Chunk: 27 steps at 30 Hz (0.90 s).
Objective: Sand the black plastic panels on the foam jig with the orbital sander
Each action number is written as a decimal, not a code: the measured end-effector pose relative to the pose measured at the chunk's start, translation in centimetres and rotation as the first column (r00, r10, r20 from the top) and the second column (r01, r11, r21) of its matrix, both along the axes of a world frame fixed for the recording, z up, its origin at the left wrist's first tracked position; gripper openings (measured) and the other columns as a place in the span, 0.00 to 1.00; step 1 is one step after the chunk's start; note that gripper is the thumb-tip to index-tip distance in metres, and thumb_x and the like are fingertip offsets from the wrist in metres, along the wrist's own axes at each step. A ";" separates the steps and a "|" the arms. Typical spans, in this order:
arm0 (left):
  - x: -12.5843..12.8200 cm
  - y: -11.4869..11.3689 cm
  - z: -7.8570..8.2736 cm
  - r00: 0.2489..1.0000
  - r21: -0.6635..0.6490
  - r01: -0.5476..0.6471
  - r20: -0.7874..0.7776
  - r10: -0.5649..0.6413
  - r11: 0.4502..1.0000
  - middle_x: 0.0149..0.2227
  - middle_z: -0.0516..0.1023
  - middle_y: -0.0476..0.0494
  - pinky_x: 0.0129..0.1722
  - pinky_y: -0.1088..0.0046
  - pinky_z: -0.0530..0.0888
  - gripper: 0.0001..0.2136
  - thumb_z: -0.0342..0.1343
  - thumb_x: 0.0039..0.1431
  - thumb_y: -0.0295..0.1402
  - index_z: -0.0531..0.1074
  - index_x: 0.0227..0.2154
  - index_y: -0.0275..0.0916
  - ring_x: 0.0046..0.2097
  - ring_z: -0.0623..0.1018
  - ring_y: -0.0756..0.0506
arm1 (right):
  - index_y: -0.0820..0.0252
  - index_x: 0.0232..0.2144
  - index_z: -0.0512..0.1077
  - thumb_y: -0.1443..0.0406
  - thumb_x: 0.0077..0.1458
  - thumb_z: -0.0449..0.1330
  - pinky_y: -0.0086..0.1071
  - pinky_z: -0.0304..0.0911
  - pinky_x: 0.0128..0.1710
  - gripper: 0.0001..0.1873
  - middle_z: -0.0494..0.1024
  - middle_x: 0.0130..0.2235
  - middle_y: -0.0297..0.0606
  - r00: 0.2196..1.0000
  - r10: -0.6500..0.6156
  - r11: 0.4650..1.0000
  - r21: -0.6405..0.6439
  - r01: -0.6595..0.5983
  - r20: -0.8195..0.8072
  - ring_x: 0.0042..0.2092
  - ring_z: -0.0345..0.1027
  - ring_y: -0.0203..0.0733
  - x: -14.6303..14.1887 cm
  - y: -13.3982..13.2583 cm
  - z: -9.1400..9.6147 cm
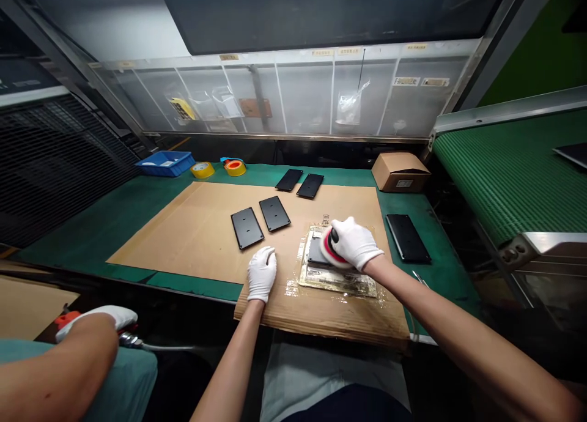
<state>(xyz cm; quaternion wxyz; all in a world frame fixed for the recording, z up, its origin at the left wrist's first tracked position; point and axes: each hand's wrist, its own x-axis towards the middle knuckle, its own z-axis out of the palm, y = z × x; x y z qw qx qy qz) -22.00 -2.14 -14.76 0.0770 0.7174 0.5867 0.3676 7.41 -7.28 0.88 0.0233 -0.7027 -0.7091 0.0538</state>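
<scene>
My right hand (354,241), in a white glove, is closed round a small round tool with a red and white pad (328,251). The pad presses on a dark flat plate (316,252) that lies on a taped, shiny mat (339,280). My left hand (261,272), also gloved, rests on the cardboard sheet (192,232) just left of the mat, fingers curled loosely, holding nothing. Two more dark plates (246,227) (274,213) lie on the cardboard above my left hand.
Two dark plates (288,179) (310,185) lie at the cardboard's far edge and one (408,238) to the right. A small carton (400,171), tape rolls (202,169) (235,167) and a blue tray (165,162) stand at the back. A green conveyor (513,171) runs on the right. Another person's gloved hand (98,320) is at lower left.
</scene>
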 end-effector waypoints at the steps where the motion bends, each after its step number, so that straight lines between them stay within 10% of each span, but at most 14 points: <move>1: 0.0 0.0 0.0 1.000 -0.005 0.001 0.000 -0.001 1.000 0.49 0.83 0.36 0.60 0.53 0.74 0.13 0.50 0.63 0.33 0.80 0.40 0.38 0.52 0.81 0.37 | 0.56 0.49 0.72 0.58 0.65 0.50 0.37 0.66 0.38 0.17 0.73 0.43 0.48 1.000 -0.009 1.000 0.003 0.009 0.006 0.38 0.74 0.49 0.0 -0.1 0.0; 27: 0.5 0.0 0.3 0.999 0.034 -0.009 0.033 0.007 0.999 0.47 0.84 0.34 0.59 0.52 0.75 0.15 0.49 0.62 0.35 0.81 0.39 0.37 0.51 0.81 0.36 | 0.47 0.51 0.74 0.51 0.61 0.56 0.31 0.58 0.33 0.19 0.74 0.43 0.41 0.996 0.037 0.999 -0.010 -0.038 -0.086 0.35 0.71 0.43 6.0 -1.4 -1.2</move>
